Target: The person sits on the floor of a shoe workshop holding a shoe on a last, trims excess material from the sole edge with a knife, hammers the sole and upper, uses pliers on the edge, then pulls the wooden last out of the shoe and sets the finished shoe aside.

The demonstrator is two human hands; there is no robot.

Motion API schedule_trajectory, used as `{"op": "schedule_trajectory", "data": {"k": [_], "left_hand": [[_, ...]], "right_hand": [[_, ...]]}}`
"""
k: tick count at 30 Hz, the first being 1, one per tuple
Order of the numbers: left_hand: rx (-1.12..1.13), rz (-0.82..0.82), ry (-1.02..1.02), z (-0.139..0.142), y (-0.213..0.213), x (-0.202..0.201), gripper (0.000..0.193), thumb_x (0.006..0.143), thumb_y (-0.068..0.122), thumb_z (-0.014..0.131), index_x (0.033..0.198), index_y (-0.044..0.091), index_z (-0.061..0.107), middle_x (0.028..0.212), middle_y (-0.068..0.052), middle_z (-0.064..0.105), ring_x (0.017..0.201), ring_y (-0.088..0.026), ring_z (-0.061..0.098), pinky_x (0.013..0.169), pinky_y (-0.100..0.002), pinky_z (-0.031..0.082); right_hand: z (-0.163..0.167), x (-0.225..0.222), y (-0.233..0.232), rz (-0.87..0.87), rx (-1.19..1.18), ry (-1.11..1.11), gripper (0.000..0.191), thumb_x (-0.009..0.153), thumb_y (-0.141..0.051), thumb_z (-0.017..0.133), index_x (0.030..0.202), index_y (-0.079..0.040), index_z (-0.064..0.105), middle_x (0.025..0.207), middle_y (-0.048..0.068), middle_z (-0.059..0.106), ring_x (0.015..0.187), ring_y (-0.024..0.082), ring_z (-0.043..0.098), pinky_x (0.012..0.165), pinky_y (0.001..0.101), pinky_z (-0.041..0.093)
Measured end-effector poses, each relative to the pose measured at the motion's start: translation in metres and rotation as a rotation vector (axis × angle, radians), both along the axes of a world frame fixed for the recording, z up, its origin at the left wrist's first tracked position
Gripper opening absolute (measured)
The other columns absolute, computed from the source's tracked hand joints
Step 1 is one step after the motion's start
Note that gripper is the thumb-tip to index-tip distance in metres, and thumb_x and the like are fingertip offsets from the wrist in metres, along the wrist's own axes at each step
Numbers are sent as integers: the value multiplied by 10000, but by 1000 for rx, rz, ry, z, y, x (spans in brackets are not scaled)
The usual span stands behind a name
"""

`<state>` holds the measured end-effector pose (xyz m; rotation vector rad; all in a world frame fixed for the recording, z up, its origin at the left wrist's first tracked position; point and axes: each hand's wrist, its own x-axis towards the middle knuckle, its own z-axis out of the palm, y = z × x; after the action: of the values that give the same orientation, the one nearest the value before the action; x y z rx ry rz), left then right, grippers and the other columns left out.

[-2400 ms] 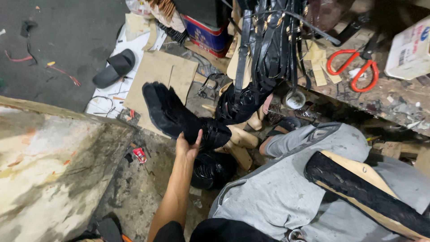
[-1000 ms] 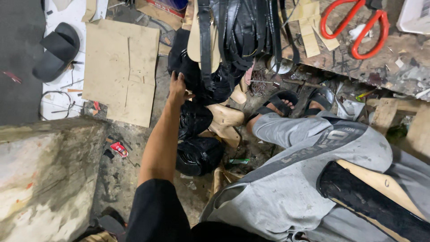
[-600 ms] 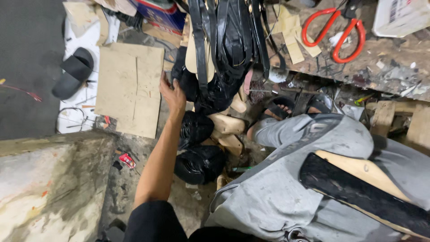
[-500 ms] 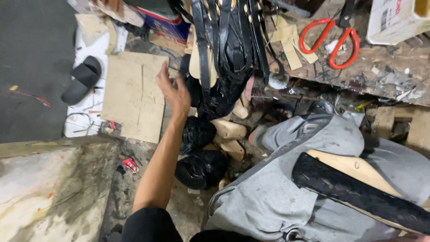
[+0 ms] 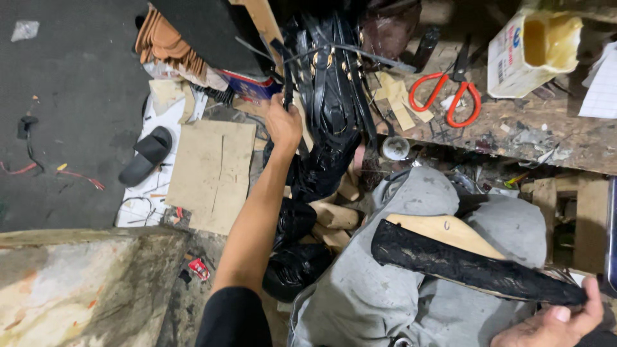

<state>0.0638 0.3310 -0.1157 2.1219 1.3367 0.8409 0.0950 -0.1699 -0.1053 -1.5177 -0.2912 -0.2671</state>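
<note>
Two hands are seen at work: the left hand (image 5: 283, 123) is stretched far out and closed around a thin black strap (image 5: 287, 77) at the left edge of the bundle of glossy black leather straps (image 5: 331, 96), apparently to single it out. The right hand (image 5: 554, 324), at the near right, is pinched onto the end of a long black textured strip on a pale wooden board (image 5: 463, 263), which is laid across the grey-trousered lap (image 5: 385, 295), seemingly to steady it. Red-handled scissors (image 5: 447, 96) are left on the worn wooden bench (image 5: 546, 138), far right.
</note>
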Motion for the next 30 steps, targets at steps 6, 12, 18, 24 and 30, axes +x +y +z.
{"op": "schedule_trajectory", "data": {"k": [6, 12, 18, 24, 30], "left_hand": [[-346, -35, -265, 21, -10, 41, 1127, 864, 640, 692, 1593, -32, 157, 1531, -363, 341, 1450, -457, 342, 1195, -472, 284], [-380, 71, 144, 64, -66, 107, 1474, 702, 732, 819, 1594, 120, -182, 1666, -322, -72, 1521, -596, -16, 1057, -756, 237], [-155, 201, 336, 60, -64, 115, 1500, 580, 419, 943, 1635, 204, -101, 1663, -246, 145, 1427, -503, 333, 1047, -625, 416], [-262, -278, -313, 55, 9, 59, 1197, 628, 136, 844, 1595, 157, 139, 1364, -257, 489, 1118, -396, 567, 959, -446, 477], [-623, -398, -452, 88, 34, 31, 863, 630, -112, 667, 1453, 65, 478, 1170, -171, 678, 984, -286, 685, 792, -397, 599]], "right_hand": [[3, 2, 8, -12, 9, 54, 599, 1138, -343, 465, 1560, 56, 316, 1359, 233, 533, 1198, 266, 588, 1152, 370, 502], [0, 1, 11, 27, -21, 67, 578, 1139, -300, 444, 1563, 76, 331, 1247, 237, 592, 1128, 256, 598, 1131, 362, 493], [-4, 2, 8, 8, 50, 73, 573, 1106, -288, 505, 1530, 79, 390, 1275, 196, 593, 1186, 229, 592, 1155, 354, 460], [-13, 4, -9, 41, 106, 53, 536, 1128, -266, 508, 1523, 72, 379, 1285, 210, 602, 1159, 215, 577, 1149, 346, 441], [-20, 6, -10, 43, 96, 57, 537, 1126, -272, 490, 1519, 76, 376, 1308, 224, 610, 1160, 219, 582, 1143, 351, 440]]}}
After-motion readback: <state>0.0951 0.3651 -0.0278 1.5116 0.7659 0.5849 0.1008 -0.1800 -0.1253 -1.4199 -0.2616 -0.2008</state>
